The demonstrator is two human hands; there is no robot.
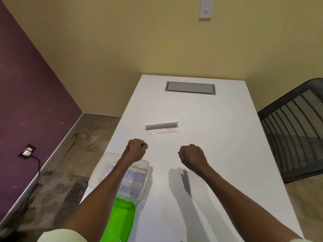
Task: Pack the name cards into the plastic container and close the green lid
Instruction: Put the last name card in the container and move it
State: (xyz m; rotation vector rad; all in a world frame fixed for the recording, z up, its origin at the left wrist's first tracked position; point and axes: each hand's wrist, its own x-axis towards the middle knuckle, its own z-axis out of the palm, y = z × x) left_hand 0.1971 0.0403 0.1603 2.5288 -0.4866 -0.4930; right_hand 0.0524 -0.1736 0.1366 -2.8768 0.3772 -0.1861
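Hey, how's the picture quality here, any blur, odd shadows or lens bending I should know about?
Head view: wide-angle bend bows the table edges and walls; sharp shadows of the right hand and arm fall on the tabletop; the name card on the table is too soft to read; the green lid looks overexposed; the left hand is slightly soft.
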